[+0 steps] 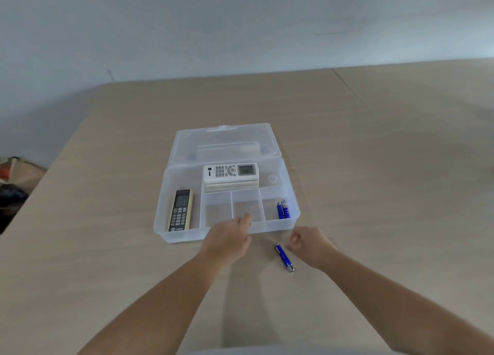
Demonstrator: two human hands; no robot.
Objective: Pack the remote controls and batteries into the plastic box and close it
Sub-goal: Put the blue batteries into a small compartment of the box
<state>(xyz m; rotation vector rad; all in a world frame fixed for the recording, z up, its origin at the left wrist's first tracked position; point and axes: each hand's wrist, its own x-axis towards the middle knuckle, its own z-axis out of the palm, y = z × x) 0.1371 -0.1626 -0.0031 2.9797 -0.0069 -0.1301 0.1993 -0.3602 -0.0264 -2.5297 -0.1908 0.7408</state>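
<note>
A clear plastic box lies open on the table, its lid folded back flat. A white remote tops a stack of white remotes at the box's back. A black remote with a beige edge lies in the left compartment. Two blue batteries stand in the front right compartment. Two more blue batteries lie end to end on the table in front of the box. My left hand rests at the box's front rim, fingers loosely curled, holding nothing I can see. My right hand hovers just right of the loose batteries, fingers curled, empty.
The beige table spreads wide around the box, with a seam at the back right. A wall runs behind it. Past the table's left edge sit dark and orange items on the floor.
</note>
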